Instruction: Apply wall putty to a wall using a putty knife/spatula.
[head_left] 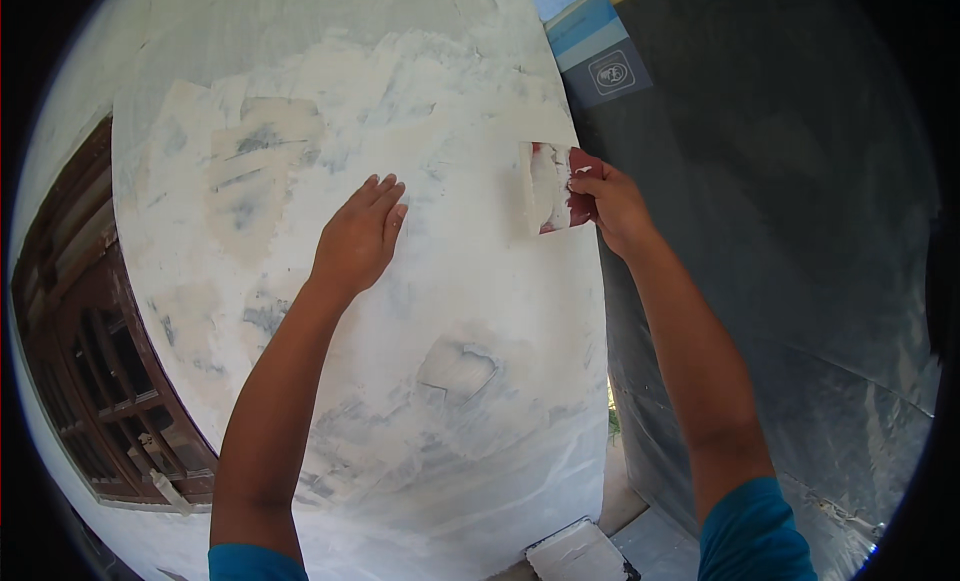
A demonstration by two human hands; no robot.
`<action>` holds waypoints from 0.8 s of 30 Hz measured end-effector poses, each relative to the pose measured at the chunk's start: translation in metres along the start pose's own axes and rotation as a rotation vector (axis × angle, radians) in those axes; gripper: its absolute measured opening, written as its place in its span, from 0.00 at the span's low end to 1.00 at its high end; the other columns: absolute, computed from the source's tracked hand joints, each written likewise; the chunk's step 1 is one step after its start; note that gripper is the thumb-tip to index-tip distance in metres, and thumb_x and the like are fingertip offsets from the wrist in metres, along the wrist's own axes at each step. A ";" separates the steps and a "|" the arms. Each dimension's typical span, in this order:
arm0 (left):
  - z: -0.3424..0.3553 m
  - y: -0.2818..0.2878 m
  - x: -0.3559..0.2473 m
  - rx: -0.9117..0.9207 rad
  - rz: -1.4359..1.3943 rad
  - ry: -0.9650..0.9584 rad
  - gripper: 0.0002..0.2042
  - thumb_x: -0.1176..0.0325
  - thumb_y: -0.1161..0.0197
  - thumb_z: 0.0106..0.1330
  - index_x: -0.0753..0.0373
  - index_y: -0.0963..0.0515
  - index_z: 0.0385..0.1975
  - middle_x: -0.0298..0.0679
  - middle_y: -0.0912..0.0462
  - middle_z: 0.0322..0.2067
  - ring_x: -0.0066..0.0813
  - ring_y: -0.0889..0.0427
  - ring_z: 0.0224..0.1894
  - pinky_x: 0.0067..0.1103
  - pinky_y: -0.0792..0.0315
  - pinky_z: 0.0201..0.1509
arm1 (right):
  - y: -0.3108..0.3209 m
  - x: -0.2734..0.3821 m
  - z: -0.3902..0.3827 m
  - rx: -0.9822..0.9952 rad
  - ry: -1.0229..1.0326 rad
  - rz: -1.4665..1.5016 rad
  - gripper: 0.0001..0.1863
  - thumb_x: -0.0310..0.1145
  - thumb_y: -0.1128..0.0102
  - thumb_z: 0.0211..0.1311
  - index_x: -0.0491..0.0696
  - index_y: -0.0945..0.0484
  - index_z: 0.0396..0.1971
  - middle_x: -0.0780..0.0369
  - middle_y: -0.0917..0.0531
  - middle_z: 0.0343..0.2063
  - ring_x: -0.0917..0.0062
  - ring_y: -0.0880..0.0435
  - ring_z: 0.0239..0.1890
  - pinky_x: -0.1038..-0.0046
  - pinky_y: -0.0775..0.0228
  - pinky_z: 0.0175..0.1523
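A white wall (450,281) with patchy smears of filler fills the middle of the view. My right hand (610,206) grips a flat red scraper (581,166), its blade coated with white paste, close against the wall near its right edge. My left hand (360,231) is raised near the middle of the wall, holding nothing, with its fingers straight and palm toward the surface; whether it touches is hard to tell.
A wooden window (100,371) with bars is on the left. A dark sheet (790,231) covers the right side, topped by a blue striped board (590,41). At the bottom, beyond the wall's corner, lies a flat board with white paste (570,556).
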State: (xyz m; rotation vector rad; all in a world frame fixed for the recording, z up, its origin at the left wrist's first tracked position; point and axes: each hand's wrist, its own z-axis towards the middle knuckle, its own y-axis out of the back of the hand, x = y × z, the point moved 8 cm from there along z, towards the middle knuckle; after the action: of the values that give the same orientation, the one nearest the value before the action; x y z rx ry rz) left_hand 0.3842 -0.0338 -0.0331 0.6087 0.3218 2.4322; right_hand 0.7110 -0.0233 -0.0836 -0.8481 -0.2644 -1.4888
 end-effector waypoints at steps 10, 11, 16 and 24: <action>0.115 -0.032 0.040 -0.141 0.408 -0.080 0.25 0.52 0.52 0.75 0.58 0.34 0.66 0.47 0.38 0.69 0.45 0.42 0.73 0.37 0.49 0.76 | -0.083 0.144 0.121 0.175 0.647 -1.003 0.13 0.30 0.42 0.63 0.43 0.22 0.47 0.58 0.15 0.33 0.71 0.16 0.32 0.69 0.24 0.37; 0.119 -0.040 0.038 -0.148 0.411 -0.080 0.25 0.52 0.52 0.75 0.58 0.34 0.66 0.47 0.38 0.69 0.45 0.42 0.73 0.37 0.49 0.76 | -0.088 0.151 0.129 0.167 0.754 -1.087 0.12 0.32 0.43 0.65 0.43 0.22 0.46 0.57 0.15 0.34 0.69 0.16 0.33 0.67 0.24 0.38; 0.119 -0.055 0.039 -0.314 0.333 0.006 0.32 0.44 0.51 0.73 0.60 0.39 0.69 0.45 0.38 0.69 0.42 0.44 0.73 0.39 0.58 0.78 | -0.093 0.155 0.158 0.112 1.078 -1.296 0.11 0.32 0.45 0.70 0.48 0.23 0.49 0.57 0.15 0.37 0.66 0.16 0.32 0.66 0.25 0.39; 0.116 -0.058 0.035 -0.334 0.407 -0.013 0.29 0.48 0.51 0.74 0.58 0.40 0.69 0.43 0.37 0.69 0.40 0.43 0.74 0.39 0.56 0.77 | -0.073 0.053 0.134 0.092 1.002 -1.259 0.13 0.25 0.51 0.65 0.52 0.23 0.47 0.55 0.15 0.35 0.61 0.15 0.37 0.62 0.24 0.40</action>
State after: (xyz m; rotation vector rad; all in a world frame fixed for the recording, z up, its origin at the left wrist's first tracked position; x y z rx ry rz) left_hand 0.4456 0.0427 0.0582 0.5818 -0.2370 2.7792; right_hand 0.6943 0.0311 0.0674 0.3677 -0.0790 -2.8222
